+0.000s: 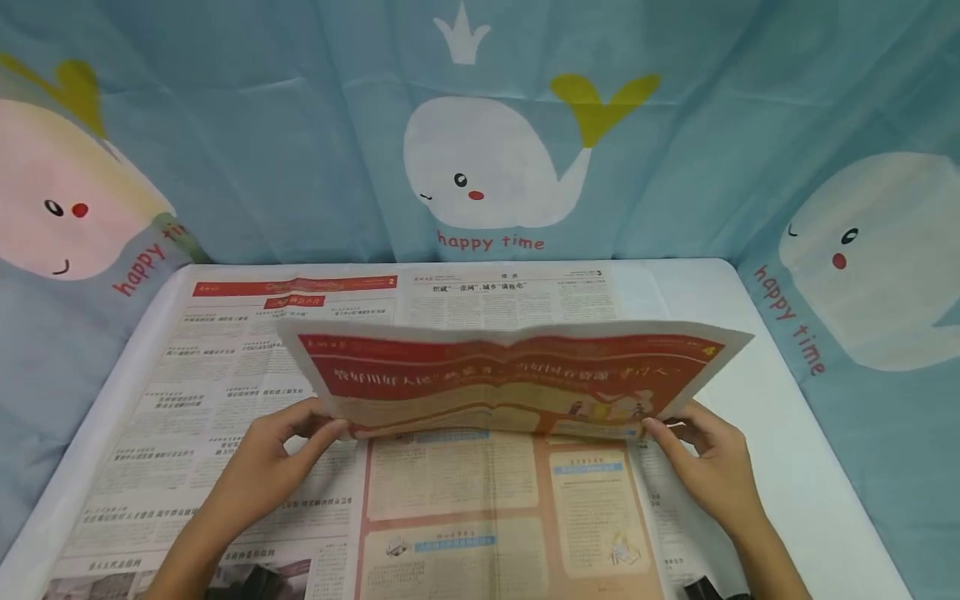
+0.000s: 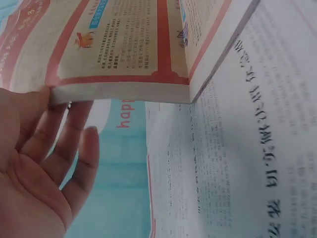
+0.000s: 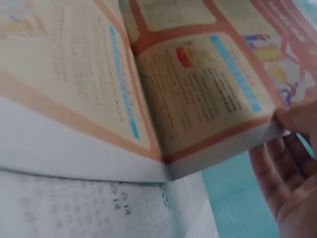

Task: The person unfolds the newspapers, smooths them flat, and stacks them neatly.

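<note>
A newspaper (image 1: 457, 492) with red banner and tan panels is creased across its middle; its lower part lies flat while its upper part stands raised and tilted. My left hand (image 1: 281, 454) pinches the raised part at its left edge. At the right edge, my right hand (image 1: 712, 458) pinches it too. In the left wrist view, the thumb of the left hand (image 2: 39, 163) lies on the printed face and the other fingers are behind the sheet. The right wrist view shows the right hand (image 3: 292, 183) gripping the page margin likewise, with the crease beside it.
Under it, a larger newspaper (image 1: 187, 417) lies spread open on a white table (image 1: 795, 433). Bare white tabletop shows along the right side. A blue curtain (image 1: 300, 167) printed with whales hangs behind and around the table.
</note>
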`<state>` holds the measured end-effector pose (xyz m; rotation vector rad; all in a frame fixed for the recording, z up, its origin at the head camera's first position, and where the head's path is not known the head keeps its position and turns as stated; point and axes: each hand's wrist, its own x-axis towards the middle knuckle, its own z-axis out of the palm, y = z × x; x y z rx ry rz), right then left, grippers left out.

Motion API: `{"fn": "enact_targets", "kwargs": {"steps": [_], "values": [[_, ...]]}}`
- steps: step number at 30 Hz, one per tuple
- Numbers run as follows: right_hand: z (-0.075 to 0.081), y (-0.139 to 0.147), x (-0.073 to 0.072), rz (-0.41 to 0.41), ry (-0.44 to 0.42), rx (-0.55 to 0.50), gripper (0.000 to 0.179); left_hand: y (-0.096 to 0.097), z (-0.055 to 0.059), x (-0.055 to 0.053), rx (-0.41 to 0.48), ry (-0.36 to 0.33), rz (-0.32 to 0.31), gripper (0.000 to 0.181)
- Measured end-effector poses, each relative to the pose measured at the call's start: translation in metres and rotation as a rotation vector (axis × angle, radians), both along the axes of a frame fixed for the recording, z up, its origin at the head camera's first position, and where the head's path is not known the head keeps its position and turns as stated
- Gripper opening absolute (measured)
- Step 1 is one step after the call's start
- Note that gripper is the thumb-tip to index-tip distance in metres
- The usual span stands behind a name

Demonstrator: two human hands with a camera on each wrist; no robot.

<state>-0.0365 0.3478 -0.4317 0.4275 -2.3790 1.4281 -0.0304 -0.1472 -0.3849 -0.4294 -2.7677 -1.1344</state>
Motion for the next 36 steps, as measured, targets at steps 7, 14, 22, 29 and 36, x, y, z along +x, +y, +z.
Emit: {"fn": "enact_targets", "kwargs": {"steps": [7, 14, 22, 29, 36], "values": [[0.009, -0.011, -0.018, -0.129, -0.068, 0.023, 0.017, 0.008, -0.002, -0.021, -0.059, -0.119, 0.064, 0.024], [0.012, -0.019, -0.041, -0.235, -0.128, 0.061, 0.016, 0.015, -0.003, -0.041, -0.069, -0.233, 0.046, 0.029], [0.005, -0.025, -0.065, -0.263, -0.165, 0.073, 0.021, 0.017, -0.002, -0.054, -0.05, -0.333, 0.052, 0.046], [-0.002, -0.03, -0.088, -0.249, -0.188, 0.268, 0.023, 0.007, -0.009, -0.057, -0.043, -0.375, 0.105, 0.051], [-0.006, -0.034, -0.101, -0.235, -0.265, 0.302, 0.026, 0.012, -0.015, -0.058, 0.0, -0.404, 0.082, 0.058]]}}
